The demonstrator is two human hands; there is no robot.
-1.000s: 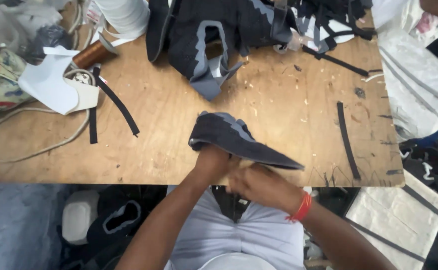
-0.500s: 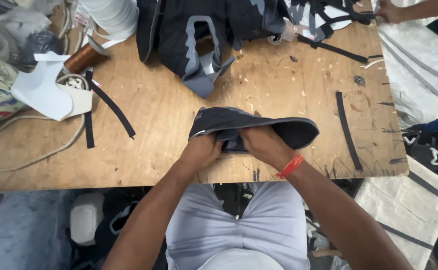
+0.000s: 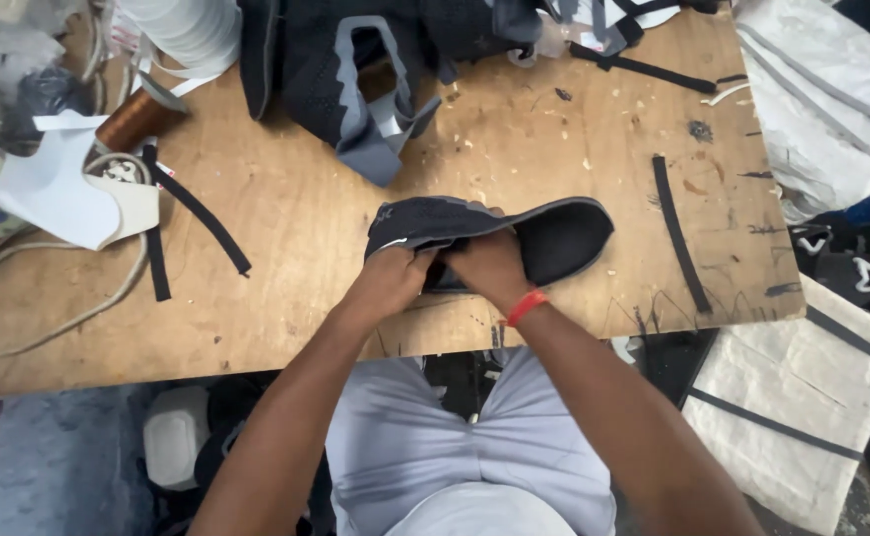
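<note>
Pretty cluttered bench here: the plywood table [image 3: 286,298] has a heap of dark shoe uppers with grey trim [image 3: 375,69] at the far edge, a white spool of tape [image 3: 182,30] and a brown thread cone [image 3: 137,119] off to the far left, plus a white cut piece [image 3: 67,194] lying beside a pale cord [image 3: 48,318] that loops across the left side. Loose black strips are scattered around, one long one [image 3: 197,213] on the left and another [image 3: 680,233] on the right, both well apart from the hands, so nothing's really blocking them. White sacks [image 3: 822,109] sit past the right edge of the table. No real containers in use that I can make out. Near the front edge, the black shoe upper with a grey rim [image 3: 544,233] is lying on its side, opening facing right. The left hand [image 3: 390,278] is pinching its near-left end, and the right hand [image 3: 489,268], red band on the wrist, grips the middle, fingers tucked in under the fabric. Both forearms come up from the lap, hands touching.
</note>
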